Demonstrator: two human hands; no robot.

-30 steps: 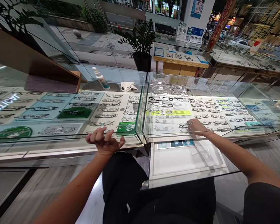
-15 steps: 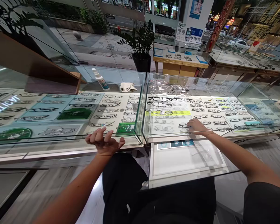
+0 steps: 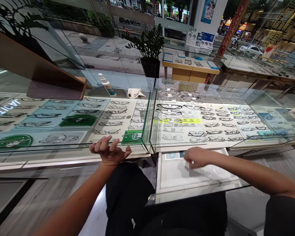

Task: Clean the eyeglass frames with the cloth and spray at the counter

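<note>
My left hand rests at the front edge of the left glass case, fingers loosely bent and apart, holding nothing. Over the pulled-out white drawer is my right hand, fingers curled downward and closed. A tiny white spot shows at its fingers; I cannot make out what, if anything, it holds. Dark-framed eyeglasses lie in the right case just beyond this hand, apart from it. A printed card with blue pictures lies at the drawer's back, partly hidden by the right hand.
Rows of eyeglasses fill both glass cases. A spray bottle and a folded white cloth are at the left case's back. A brown wooden panel juts in at left. A potted plant stands behind.
My right hand has moved back and down from the eyeglasses in the right case to above the drawer. Those eyeglasses now lie in the row, released. My left hand stays put.
</note>
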